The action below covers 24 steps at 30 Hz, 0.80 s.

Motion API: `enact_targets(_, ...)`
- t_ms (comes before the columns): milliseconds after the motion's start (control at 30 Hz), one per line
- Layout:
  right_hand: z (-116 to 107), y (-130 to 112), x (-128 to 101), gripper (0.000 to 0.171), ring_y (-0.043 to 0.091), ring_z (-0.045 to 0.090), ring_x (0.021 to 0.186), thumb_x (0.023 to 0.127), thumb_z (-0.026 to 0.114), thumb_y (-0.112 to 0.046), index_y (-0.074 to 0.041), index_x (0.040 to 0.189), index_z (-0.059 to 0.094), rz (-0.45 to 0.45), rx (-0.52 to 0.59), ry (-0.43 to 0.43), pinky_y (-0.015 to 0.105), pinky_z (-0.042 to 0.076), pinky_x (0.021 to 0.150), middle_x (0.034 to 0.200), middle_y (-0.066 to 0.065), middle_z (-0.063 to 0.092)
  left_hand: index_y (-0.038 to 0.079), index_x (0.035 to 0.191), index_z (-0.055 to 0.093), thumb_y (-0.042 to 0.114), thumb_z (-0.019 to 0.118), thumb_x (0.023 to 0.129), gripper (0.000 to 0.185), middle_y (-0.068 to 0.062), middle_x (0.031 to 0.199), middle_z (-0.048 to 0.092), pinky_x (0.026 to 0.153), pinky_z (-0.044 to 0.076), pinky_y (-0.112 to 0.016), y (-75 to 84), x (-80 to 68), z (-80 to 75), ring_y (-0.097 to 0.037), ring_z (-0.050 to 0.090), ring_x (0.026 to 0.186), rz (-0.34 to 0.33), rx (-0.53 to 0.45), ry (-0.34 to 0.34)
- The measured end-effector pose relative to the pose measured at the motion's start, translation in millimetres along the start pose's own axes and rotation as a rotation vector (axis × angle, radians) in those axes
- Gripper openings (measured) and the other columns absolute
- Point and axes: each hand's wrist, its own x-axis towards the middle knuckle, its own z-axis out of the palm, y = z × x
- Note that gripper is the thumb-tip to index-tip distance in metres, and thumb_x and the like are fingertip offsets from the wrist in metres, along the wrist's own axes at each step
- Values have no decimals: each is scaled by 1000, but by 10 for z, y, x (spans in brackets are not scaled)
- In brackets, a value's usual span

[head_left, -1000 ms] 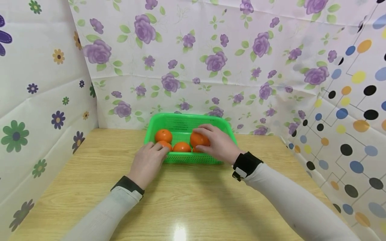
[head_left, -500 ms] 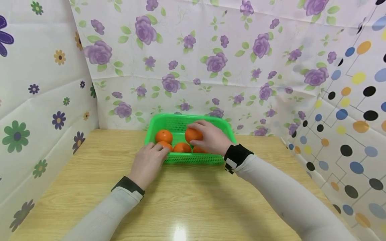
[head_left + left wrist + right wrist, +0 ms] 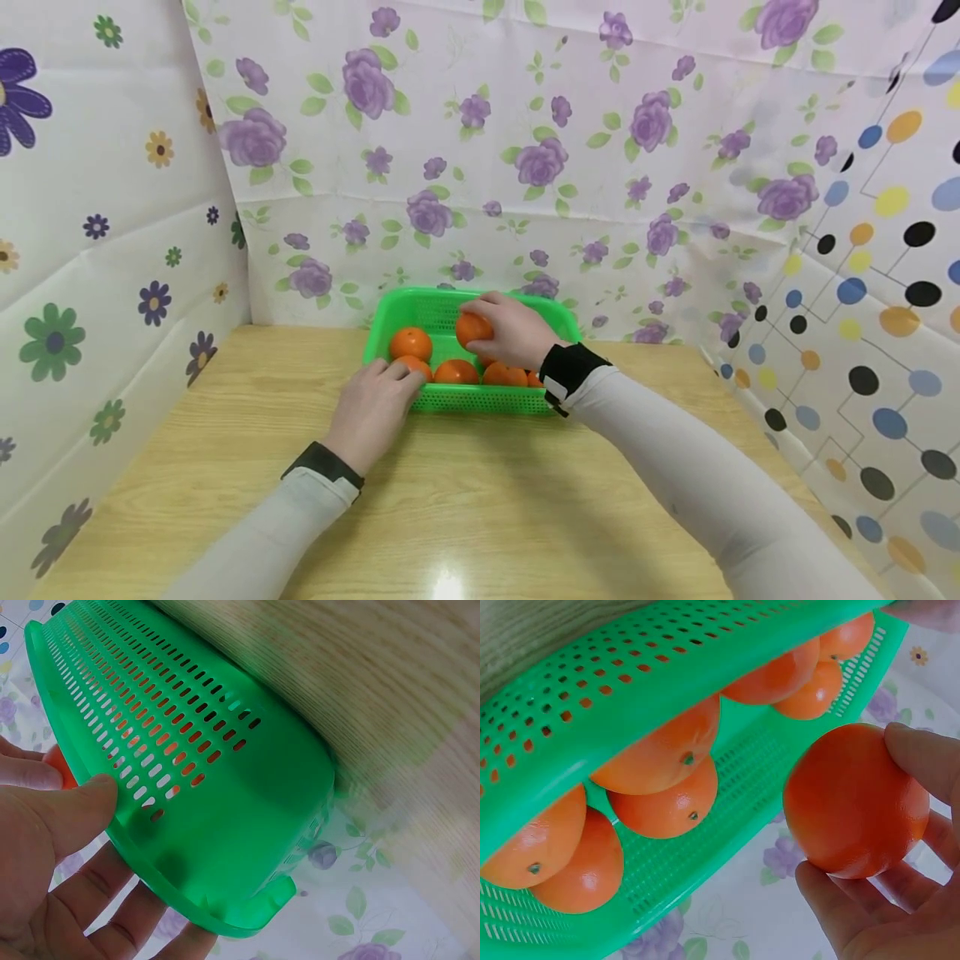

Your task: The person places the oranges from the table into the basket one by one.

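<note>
Right hand: my right hand grasps one orange, fingers and thumb curled round it. In the right wrist view the fingertips wrap its far side and the thumb sits under it.

Held orange: it is lifted clear of the other fruit and hangs above the inside of the green basket, toward the back wall and a little right of the middle. Nothing but my fingers touches it.

Left hand: my left hand rests on the table at the basket's near left corner. The thumb presses on the slotted outer wall just below the rim; the other fingers lie loose and nearly straight under the corner. It braces the basket rather than closing round it.

Basket: it stands flat on the table, close to the flowered backdrop, its near wall pierced with rows of slots.

Other oranges: several lie on the basket floor. One sits alone at the left; a row runs along the near wall, partly hidden behind my left fingers and my right wrist. In the right wrist view they crowd against each other.

Sleeves: pale sleeves cover both arms, with a dark band at each wrist.
</note>
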Motion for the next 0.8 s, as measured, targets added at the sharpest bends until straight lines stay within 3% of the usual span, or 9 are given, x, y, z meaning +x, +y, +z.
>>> enact_targets(300,51,-64,156,57,25,59,109,93,75,-28,-17,144,54,36,-3,-53,36,52,87,138,11,53,18,103,69,17,83,84,23,-1,100,68,70,47,-35,-5,-3,2,-26,53,79,-3,20,-15)
enact_targets(800,257,114,399,60,22,59,98,92,74,-33,-19,146,53,100,30,-81,36,51,82,130,9,55,18,104,70,14,84,83,25,-1,99,68,69,47,-36,0,8,8,-27,53,79,-2,12,-5)
